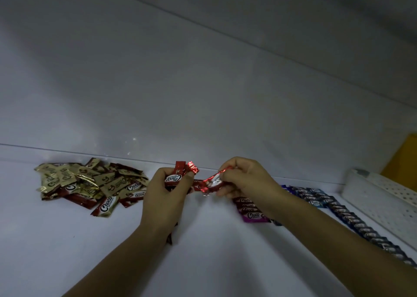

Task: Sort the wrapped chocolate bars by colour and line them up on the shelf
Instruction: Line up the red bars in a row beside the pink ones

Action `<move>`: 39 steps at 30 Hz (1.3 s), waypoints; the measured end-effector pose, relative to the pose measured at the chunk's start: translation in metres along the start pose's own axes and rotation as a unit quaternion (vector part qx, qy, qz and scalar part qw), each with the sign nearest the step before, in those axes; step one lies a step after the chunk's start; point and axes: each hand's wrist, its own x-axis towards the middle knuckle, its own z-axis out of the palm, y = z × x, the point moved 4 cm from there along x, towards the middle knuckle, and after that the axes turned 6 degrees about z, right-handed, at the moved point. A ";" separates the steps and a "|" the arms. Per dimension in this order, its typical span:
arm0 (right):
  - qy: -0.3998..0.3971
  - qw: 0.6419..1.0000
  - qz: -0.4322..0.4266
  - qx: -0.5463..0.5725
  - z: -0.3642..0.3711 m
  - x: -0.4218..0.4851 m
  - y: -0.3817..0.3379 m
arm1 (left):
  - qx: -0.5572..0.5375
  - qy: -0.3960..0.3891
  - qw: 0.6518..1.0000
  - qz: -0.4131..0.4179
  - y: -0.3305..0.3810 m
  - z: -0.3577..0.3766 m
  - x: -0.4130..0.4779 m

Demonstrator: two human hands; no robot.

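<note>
Both bare hands up, close together, each gripping red wrappers.

The left hand (pixel 168 195) stands upright on its wrist, fingers curled round a clutch of red bars (pixel 180 173). Just to its right, the right hand (pixel 244 179) pinches a single red bar (pixel 211 183) between thumb and fingertips. Both bare forearms reach in from below.

Likely shop, white shelf (pixel 56 240), chocolate bars (pixel 352 217) in rows, perforated basket (pixel 383 197)
</note>
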 end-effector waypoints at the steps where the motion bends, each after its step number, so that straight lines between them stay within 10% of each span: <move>1: 0.015 1.000 0.003 0.002 -0.006 0.002 -0.001 | -0.002 0.005 1.000 -0.006 0.000 -0.001 0.000; 8: 0.048 0.990 0.012 -0.134 -0.026 0.025 -0.001 | -0.019 0.029 0.999 -0.039 -0.004 -0.005 0.003; 13: -0.005 0.886 -0.123 -0.448 -0.016 0.049 -0.003 | -0.014 0.030 0.999 -0.036 -0.006 -0.003 0.004; 39: -0.084 0.840 -0.118 -0.523 0.010 0.097 0.028 | -0.007 0.029 0.999 -0.019 -0.004 0.002 0.003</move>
